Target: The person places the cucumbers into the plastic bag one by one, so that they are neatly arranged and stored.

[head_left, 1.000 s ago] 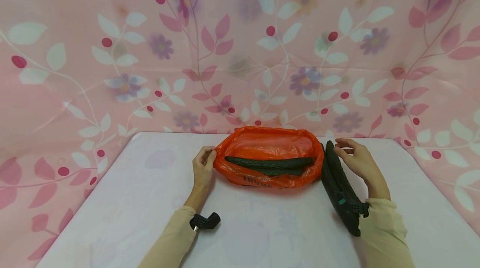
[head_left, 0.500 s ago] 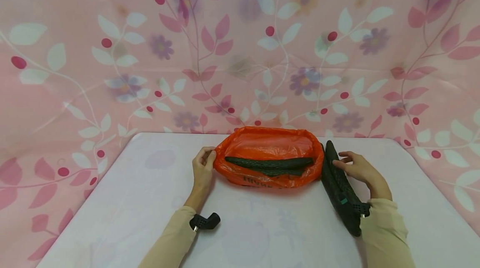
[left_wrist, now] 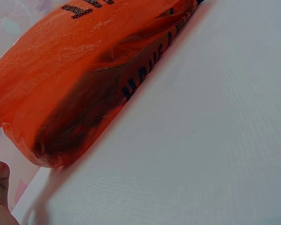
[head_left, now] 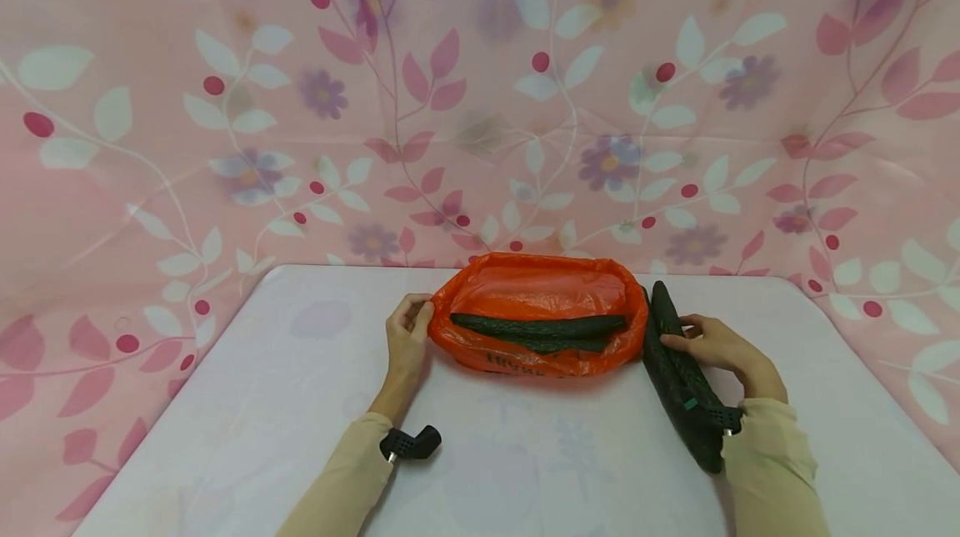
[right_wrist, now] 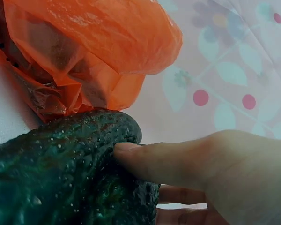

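Observation:
An orange plastic bag (head_left: 536,285), its mouth rolled wide, stands at the back of the table. Inside it lie dark green cucumbers (head_left: 540,326). My left hand (head_left: 407,335) pinches the bag's left rim between thumb and fingers. To the right of the bag, two more cucumbers lie side by side, slanting toward me: a left cucumber (head_left: 665,378) and a right cucumber (head_left: 678,349). My right hand (head_left: 723,347) grips the right cucumber, thumb on top and fingers down its outer side. In the right wrist view the thumb (right_wrist: 150,157) presses the bumpy skin of that cucumber (right_wrist: 124,199).
Both cucumbers lie close against the bag's right side. A white-covered table (head_left: 510,462) carries everything. Behind its far edge hangs a pink floral cloth (head_left: 480,103). A black camera (head_left: 411,443) is strapped to my left wrist, another (head_left: 722,418) to my right.
My right hand has come down and toward me along the right cucumber, from beside its far end to a grip on it. The left hand and the bag have stayed put.

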Demonstrator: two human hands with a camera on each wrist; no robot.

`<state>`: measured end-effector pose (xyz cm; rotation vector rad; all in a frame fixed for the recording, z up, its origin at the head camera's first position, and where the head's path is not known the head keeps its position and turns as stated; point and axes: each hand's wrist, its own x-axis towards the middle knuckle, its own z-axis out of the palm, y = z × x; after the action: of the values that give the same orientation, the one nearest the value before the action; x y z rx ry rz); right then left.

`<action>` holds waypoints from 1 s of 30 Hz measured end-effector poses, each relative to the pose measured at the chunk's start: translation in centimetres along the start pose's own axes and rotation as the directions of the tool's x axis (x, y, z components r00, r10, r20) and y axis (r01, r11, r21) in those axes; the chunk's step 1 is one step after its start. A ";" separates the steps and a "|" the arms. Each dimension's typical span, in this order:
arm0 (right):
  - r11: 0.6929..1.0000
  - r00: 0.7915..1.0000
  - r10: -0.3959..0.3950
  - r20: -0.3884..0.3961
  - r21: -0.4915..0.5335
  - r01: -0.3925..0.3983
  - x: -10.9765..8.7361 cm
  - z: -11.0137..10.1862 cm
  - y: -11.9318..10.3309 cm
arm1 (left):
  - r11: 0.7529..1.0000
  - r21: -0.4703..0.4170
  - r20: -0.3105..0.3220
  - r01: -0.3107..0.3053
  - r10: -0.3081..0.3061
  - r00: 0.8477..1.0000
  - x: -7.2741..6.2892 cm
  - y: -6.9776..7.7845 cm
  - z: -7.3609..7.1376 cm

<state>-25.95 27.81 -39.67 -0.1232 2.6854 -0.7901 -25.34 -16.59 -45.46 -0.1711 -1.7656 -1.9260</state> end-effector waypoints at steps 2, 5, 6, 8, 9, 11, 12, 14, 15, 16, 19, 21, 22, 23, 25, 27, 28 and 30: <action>1.000 1.000 -0.001 0.002 0.010 0.001 0.0 0.0 0.1 | 1.000 0.002 0.003 -0.001 0.001 1.000 0.0 0.0 0.0; 1.000 1.000 -0.002 0.000 0.018 0.002 0.0 0.0 0.1 | 1.000 0.009 0.002 -0.001 0.001 1.000 0.0 0.0 0.0; 1.000 1.000 -0.005 -0.005 0.016 0.005 0.1 0.0 0.2 | 1.000 0.011 0.001 -0.001 0.001 1.000 0.0 0.0 0.0; 1.000 1.000 -0.013 -0.012 0.022 0.013 0.1 0.0 0.1 | 1.000 0.011 0.000 0.000 0.000 1.000 0.0 0.0 0.1; 1.000 1.000 -0.017 -0.017 0.024 0.017 0.1 0.1 0.1 | 1.000 0.012 0.000 0.004 -0.004 1.000 0.0 0.0 0.1; 0.999 0.999 -0.024 -0.025 0.028 0.024 0.1 0.1 0.0 | 1.000 0.006 0.003 0.011 -0.011 1.000 0.0 0.2 0.0; 0.999 0.999 -0.023 -0.026 0.033 0.024 0.1 0.1 0.0 | 1.000 0.001 0.006 0.015 -0.015 1.000 0.0 0.2 0.0; 0.999 0.999 -0.021 -0.029 0.036 0.022 0.1 0.1 -0.1 | 1.000 -0.002 0.014 0.018 -0.018 1.000 -0.1 0.7 0.1; 0.999 0.999 -0.018 -0.031 0.035 0.019 0.1 0.1 -0.1 | 1.000 0.000 0.017 0.017 -0.017 1.000 -0.2 1.1 0.1; 0.999 0.999 -0.016 -0.033 0.034 0.017 0.2 0.1 -0.1 | 1.000 0.001 0.019 0.014 -0.014 1.000 -0.2 1.5 0.1; 1.000 0.999 -0.010 -0.041 0.029 0.011 0.3 0.1 0.0 | 1.000 0.013 0.023 0.005 -0.005 1.000 -0.4 2.5 0.3; 1.000 0.999 -0.003 -0.044 0.030 0.004 0.3 0.2 0.1 | 1.000 0.017 0.023 0.000 0.000 1.000 -0.5 2.9 0.3; 1.000 0.999 -0.001 -0.045 0.030 0.002 0.3 0.2 0.1 | 1.000 0.017 0.023 -0.002 0.002 1.000 -0.5 2.9 0.4; 1.000 0.999 0.002 -0.046 0.030 -0.001 0.4 0.2 0.2 | 1.000 0.017 0.024 -0.004 0.003 1.000 -0.6 2.9 0.3; 0.999 0.999 0.007 -0.050 0.032 -0.006 0.3 0.2 0.2 | 1.000 0.017 0.025 -0.005 0.005 1.000 -0.6 2.9 0.3; 0.999 0.999 0.005 -0.053 0.034 -0.003 0.3 0.2 0.3 | 1.000 0.017 0.027 -0.007 0.007 1.000 -0.6 2.8 0.3; 0.999 0.998 0.005 -0.055 0.035 -0.003 0.3 0.2 0.3 | 1.000 0.017 0.028 -0.006 0.005 1.000 -0.6 2.8 0.3; 0.999 0.998 0.001 -0.058 0.042 0.001 0.3 0.2 0.3 | 1.000 0.016 0.029 -0.003 0.003 1.000 -0.6 2.7 0.3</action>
<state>-26.15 27.94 -40.05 -0.0918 2.7207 -0.8621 -23.72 -16.17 -43.22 -0.1971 -1.7981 -1.9157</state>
